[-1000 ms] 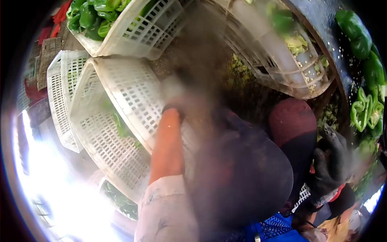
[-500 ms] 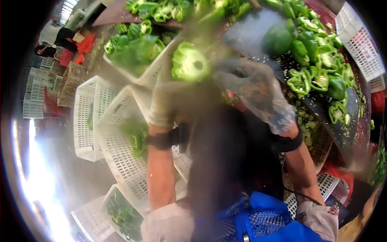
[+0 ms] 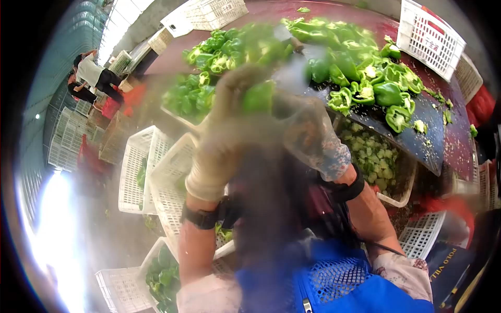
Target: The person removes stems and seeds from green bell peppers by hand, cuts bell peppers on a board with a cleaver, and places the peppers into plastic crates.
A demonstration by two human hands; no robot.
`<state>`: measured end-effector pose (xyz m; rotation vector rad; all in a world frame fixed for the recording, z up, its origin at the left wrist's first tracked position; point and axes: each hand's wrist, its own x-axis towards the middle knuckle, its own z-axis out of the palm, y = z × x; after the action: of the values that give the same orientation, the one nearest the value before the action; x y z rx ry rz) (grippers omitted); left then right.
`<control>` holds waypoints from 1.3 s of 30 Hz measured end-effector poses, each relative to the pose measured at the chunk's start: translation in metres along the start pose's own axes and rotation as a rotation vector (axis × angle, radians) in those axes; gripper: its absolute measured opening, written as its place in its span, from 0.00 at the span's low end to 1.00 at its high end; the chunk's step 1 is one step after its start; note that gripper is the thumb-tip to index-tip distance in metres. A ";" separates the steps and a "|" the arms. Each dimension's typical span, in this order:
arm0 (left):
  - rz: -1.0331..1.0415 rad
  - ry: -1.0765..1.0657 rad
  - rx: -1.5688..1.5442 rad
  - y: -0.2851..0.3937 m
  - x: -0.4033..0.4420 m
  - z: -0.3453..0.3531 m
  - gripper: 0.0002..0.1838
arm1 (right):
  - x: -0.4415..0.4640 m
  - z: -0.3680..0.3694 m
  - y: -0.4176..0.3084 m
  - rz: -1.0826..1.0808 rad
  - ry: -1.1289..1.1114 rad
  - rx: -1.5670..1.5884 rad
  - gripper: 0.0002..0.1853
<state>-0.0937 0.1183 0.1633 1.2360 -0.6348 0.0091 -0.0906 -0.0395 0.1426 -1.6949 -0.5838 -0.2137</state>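
Note:
My left hand (image 3: pixel 216 138), in a pale glove, grips a green bell pepper (image 3: pixel 259 97) between raised fingers and thumb. Close to its right side is my right hand (image 3: pixel 315 138) in a stained, patterned glove, its fingers curled inward. A blur over the middle of the view hides those fingertips and anything in them. Beyond the hands, halved green peppers (image 3: pixel 373 91) lie heaped on a dark board (image 3: pixel 417 143) strewn with seeds. More green peppers (image 3: pixel 190 99) are piled in front of my left hand.
White plastic crates (image 3: pixel 136 175) stand low on the left, one holding whole peppers (image 3: pixel 163 276). Under the board's edge, a bin of pale green pepper cores (image 3: pixel 373 159) sits at right. A white crate (image 3: pixel 430 41) stands on the red table (image 3: pixel 462 148). Two people (image 3: pixel 94 75) are far left.
The view has tilted up and shifted. My left hand has turned the pepper, so its pale cut face no longer shows and its green skin does. My right hand stays close beside it.

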 end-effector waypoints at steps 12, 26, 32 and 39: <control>-0.050 -0.045 0.541 -0.044 0.004 0.049 0.13 | -0.044 -0.039 0.043 -0.348 0.073 -0.169 0.10; -0.163 -0.008 0.125 -0.162 0.017 0.085 0.15 | -0.093 -0.071 0.084 0.123 0.261 -0.249 0.15; -0.502 0.144 -0.770 -0.180 0.011 0.074 0.14 | -0.100 -0.101 0.072 0.161 0.321 -0.894 0.14; -0.308 -0.045 0.021 -0.189 0.004 0.086 0.20 | -0.109 -0.087 0.089 0.086 0.069 -0.402 0.11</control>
<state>-0.0644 -0.0252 0.0153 1.3466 -0.4788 -0.2699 -0.1243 -0.1601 0.0349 -2.0873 -0.4337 -0.3433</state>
